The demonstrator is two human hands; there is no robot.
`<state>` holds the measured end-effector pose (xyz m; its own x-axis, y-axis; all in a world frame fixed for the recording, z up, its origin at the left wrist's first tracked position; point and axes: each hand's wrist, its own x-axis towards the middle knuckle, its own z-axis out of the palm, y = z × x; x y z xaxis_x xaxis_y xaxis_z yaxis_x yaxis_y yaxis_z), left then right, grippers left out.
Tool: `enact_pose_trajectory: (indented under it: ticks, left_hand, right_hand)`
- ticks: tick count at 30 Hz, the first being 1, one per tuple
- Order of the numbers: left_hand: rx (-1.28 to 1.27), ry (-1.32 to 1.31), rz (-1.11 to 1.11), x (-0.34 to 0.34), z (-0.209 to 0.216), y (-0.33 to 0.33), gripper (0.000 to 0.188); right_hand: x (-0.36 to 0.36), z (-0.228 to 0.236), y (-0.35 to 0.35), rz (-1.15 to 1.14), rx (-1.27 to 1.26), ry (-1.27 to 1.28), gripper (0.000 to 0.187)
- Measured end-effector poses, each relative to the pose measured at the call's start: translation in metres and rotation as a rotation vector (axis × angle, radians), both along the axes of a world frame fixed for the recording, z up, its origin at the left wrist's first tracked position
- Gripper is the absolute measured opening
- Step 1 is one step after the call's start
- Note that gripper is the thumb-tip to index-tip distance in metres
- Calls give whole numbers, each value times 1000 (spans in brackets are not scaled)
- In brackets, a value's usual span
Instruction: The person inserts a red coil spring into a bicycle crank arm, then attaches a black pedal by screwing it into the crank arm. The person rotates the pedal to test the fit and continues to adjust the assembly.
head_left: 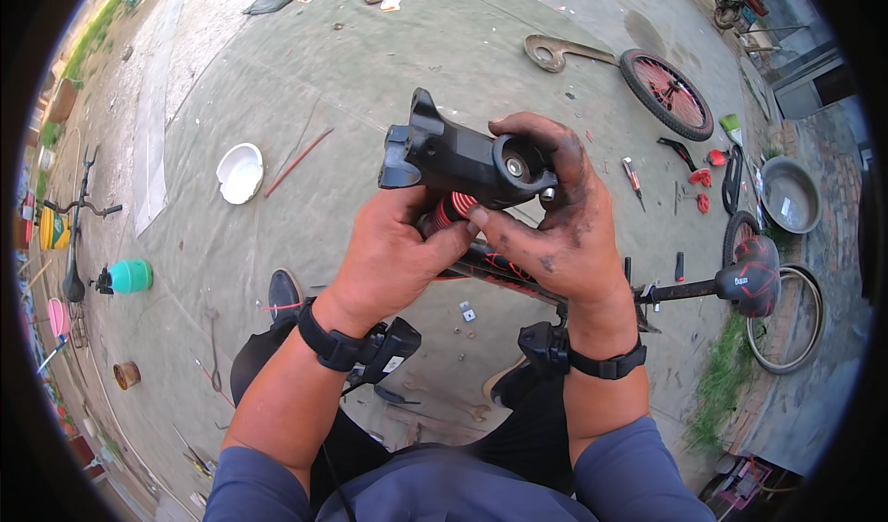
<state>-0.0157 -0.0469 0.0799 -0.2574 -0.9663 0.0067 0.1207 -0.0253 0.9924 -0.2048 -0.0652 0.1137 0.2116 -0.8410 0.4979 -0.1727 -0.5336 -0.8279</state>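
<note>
A black handlebar stem (pixel 458 152) sits at the top of a bicycle frame's head tube (pixel 450 211), which carries red stripes. My right hand (pixel 581 231), smudged dark, curls around the stem's round clamp end, fingers over its far side and thumb beneath. A bolt shows inside that clamp. Just under the stem, my left hand (pixel 388 254) is closed around the striped head tube, its thumb close to the right thumb. The black and red frame (pixel 513 280) runs rightward under my right wrist to a saddle (pixel 747 277). The left fingertips are hidden.
A white bowl (pixel 240 172) and a red rod (pixel 299 161) lie on the ground mat to the left. At the right are a loose wheel (pixel 666 95), a chain guard (pixel 555 52), a screwdriver (pixel 634 182) and a grey basin (pixel 789 196). A wrench (pixel 474 409) lies between my feet.
</note>
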Motion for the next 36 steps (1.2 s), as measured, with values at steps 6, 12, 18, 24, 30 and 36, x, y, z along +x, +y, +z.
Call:
enact_pose_trajectory:
  ticks: [6,12,18,24,30,36]
  left_hand:
    - [27,56,-27,3,-5,0,36]
    - [18,120,-17,3,-5,1,39]
    - [-34,69,-7,6,-5,0,40]
    - [-26,14,12,5,-3,2,41]
    - [-43,35,13,6,-5,3,43]
    - [-32,46,29,2,-2,2,40]
  right_hand:
    - [-2,-5,1,23,50,-12,60]
    - [-3,-5,2,82,145,-57,61]
    - [-5,-7,3,116,251,-67,62]
    - [-4,-5,5,112,295,-84,63]
    - [-4,-4,3,106,238,-79,59]
    - [-9,2,-2,86,48,-154,35]
